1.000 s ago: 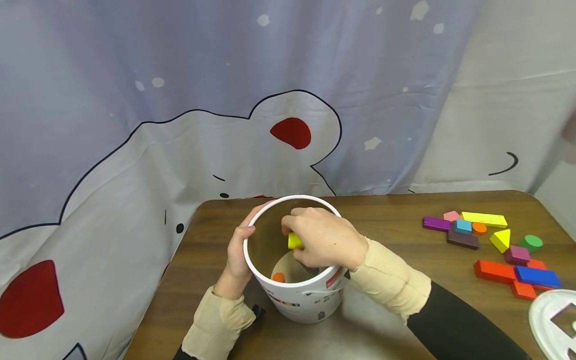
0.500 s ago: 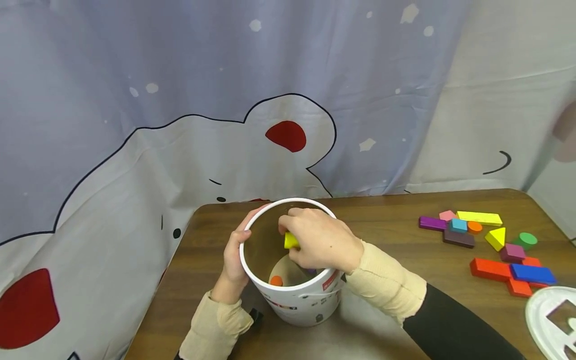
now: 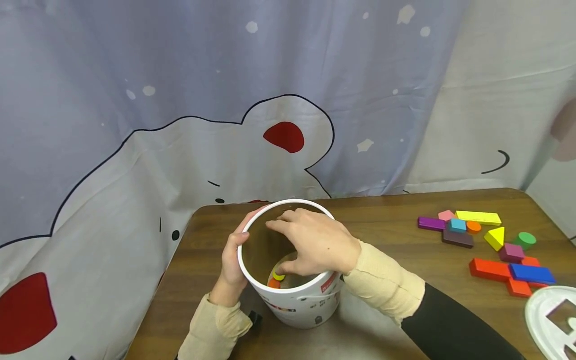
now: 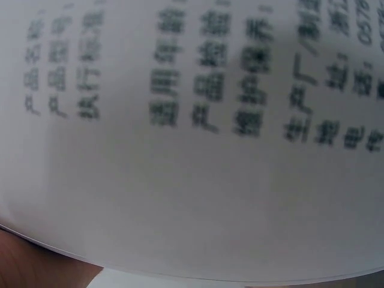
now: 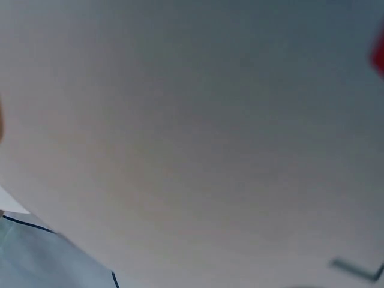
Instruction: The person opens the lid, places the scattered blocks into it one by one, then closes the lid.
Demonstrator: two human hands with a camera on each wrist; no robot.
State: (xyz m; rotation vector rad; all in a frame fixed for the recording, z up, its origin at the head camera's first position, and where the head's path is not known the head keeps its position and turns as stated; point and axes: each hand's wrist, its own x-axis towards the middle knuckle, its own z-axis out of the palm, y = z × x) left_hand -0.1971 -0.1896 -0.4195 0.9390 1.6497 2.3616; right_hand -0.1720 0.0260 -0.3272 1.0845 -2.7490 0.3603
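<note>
Yellow block (image 3: 279, 277) below right grip (image 3: 312, 243); left grip (image 3: 233, 260) holds bucket (image 3: 299, 317).

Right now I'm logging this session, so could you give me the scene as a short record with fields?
Left hand: grips the white bucket at its rim
Right hand: inside the bucket's mouth, fingers spread
In bucket: yellow piece, orange piece; contact between them unclear
Table, right side: blue block among red blocks, other coloured blocks, white lid with cut-outs
</note>
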